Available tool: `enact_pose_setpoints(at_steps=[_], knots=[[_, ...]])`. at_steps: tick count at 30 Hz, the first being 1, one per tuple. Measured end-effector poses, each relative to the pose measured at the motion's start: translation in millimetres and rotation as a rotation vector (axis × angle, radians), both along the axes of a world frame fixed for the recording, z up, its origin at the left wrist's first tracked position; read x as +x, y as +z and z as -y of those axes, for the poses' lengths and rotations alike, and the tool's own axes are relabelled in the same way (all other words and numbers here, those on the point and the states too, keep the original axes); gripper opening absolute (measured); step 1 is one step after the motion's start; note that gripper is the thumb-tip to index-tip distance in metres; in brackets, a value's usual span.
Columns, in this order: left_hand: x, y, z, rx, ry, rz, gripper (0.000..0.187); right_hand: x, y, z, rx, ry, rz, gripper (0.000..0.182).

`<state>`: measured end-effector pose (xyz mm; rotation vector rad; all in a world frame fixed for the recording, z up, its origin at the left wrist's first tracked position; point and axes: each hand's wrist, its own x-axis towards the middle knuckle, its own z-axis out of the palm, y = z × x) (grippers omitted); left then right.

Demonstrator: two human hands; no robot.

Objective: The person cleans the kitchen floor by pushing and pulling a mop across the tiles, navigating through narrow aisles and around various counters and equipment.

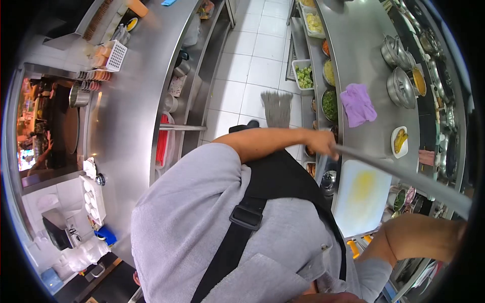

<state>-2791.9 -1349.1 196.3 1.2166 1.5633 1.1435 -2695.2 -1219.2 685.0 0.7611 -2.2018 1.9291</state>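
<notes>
Broom handle point(404, 174), a long grey pole, runs across the right half of the view, from the hand near the middle out to the lower right edge. Its bristle head point(277, 108) hangs over the white tiled floor point(252, 60) in the aisle between two steel counters.

One hand point(326, 146) grips the pole where it crosses the edge of the right-hand tabletop point(364, 55); the fingers point(331, 151) are curled closed around the pole. With the view tipped as it is, this reads as the person's left hand, though the picture does not settle it. The other arm point(419, 237) reaches toward the far end of the pole at the lower right, but its hand is cut off by the edge of the view, so I cannot tell how its fingers stand.

Just under the pole, a white cutting board point(361, 197) with a yellow stain lies on the tabletop. Near it sits a small white dish point(399, 141) holding yellow food, and farther along a purple cloth point(357, 104) lies crumpled. Steel pots point(401, 86) stand toward the back of that tabletop, and tubs of chopped greens point(304, 76) line its front edge.

The person wears a grey shirt point(192, 212) with a black strap point(242, 222) across it. Across the aisle, the left tabletop point(126, 116) carries a white basket point(116, 54) and white containers point(92, 197).
</notes>
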Motion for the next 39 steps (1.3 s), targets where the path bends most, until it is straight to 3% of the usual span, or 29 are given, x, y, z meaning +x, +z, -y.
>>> enact_pose_setpoints(at_steps=[1,3,5,8,9,11,13,15,19,21,23,24,25,28,30,31,32,33,34,37,39], knots=[[16,-3,-4,0.075,-0.071,0.005,0.049,12,9,-6,0.064,0.077,0.067,0.042],[36,11,-5,0.062,-0.177,-0.142,0.042,30,12,-3,0.016,0.011,0.005,0.042],[45,19,-10,0.147,-0.127,-0.119,0.044,45,25,-8,0.017,0.016,-0.013,0.041],[35,45,0,0.193,-0.068,-0.198,0.043,76,39,-2,-0.119,-0.182,-0.192,0.041],[31,57,5,0.194,-0.046,-0.243,0.041,86,34,7,-0.146,-0.468,-0.495,0.04],[14,90,24,0.177,-0.019,-0.315,0.037,86,38,30,-0.953,-0.108,-0.614,0.038],[-7,98,36,0.184,0.028,-0.467,0.03,98,44,36,-0.957,-0.037,-0.565,0.035],[-31,110,49,0.215,0.046,-0.547,0.028,131,57,18,-0.162,-0.27,-0.388,0.033],[-81,133,78,0.235,0.136,-0.653,0.025,138,46,43,-0.148,-0.31,-0.514,0.031],[-111,142,96,0.233,0.141,-0.655,0.02,98,28,86,-0.981,-0.097,-0.796,0.03],[-140,148,117,0.128,0.197,-0.713,0.02,104,17,69,-0.109,-0.447,-0.602,0.028],[-161,137,119,-0.025,0.204,-0.717,0.02,85,5,62,-0.425,-0.272,-0.502,0.046],[-187,113,121,0.044,0.241,-0.774,0.019,130,28,-43,-0.261,-0.18,-0.268,0.041],[-247,23,140,0.025,0.529,-0.718,0.039,20,-96,29,0.023,-0.427,-0.323,0.033],[-269,-43,157,-0.197,0.623,-0.677,0.043,-43,-182,72,0.17,-0.495,-0.235,0.031],[-268,-80,166,-0.308,0.711,-0.655,0.047,-67,-224,94,0.128,-0.441,-0.162,0.031],[-265,-123,175,-0.248,0.741,-0.64,0.048,-75,-262,117,-0.153,-0.465,-0.031,0.027],[-258,-163,186,-0.188,0.78,-0.624,0.048,-84,-283,123,-0.327,-0.147,-0.03,0.024],[-248,-186,191,-0.132,0.824,-0.605,0.049,-77,-280,127,-0.281,-0.178,-0.03,0.024],[-196,-156,190,-0.141,0.764,-0.418,0.048,-18,-225,119,-0.123,-0.208,0.014,0.03],[-156,-156,179,-0.212,0.7,-0.431,0.049,33,-186,102,-0.03,-0.158,0.034,0.035]])
